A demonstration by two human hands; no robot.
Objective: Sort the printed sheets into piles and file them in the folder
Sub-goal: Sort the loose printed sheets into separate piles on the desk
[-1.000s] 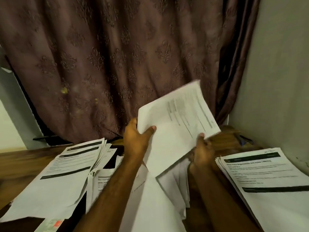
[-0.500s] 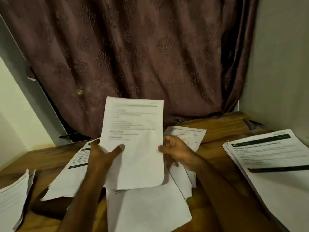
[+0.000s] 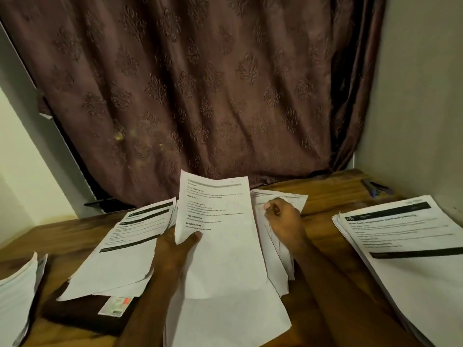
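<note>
Four paper groups sit on the wooden table (image 3: pixel 323 196), backed by a brown patterned curtain (image 3: pixel 200 83) that fills the far side. Right pile (image 3: pixel 411 251): large stack of printed sheets with dark header bars, lying flat at the right edge, well apart from the hands. Left-centre pile (image 3: pixel 125 244): fanned sheets with black bars, its near edge overlapping a dark brown folder (image 3: pixel 82 314) that lies flat near the left; a small label with a red mark (image 3: pixel 116 305) shows on the folder. Far-left stack (image 3: pixel 15 296): thick, edges curled up, partly cut off by the frame. Centre: loose sheets (image 3: pixel 225 319) spread under the forearms, more of them fanned beneath the right hand.

Held sheet (image 3: pixel 220 236): single printed page, tilted up toward the camera, above the centre sheets. Left hand (image 3: pixel 175 249) pinches its left edge, thumb on the front face, fingers behind it and hidden. Right hand (image 3: pixel 283 221) sits just right of the held sheet, not touching it, fingers curled down onto the sheets (image 3: pixel 295 199) beneath it; cannot tell whether it is gripping a page or only resting on them.

Blue pen (image 3: pixel 373 189) lies at the far right corner of the table, near the wall.
</note>
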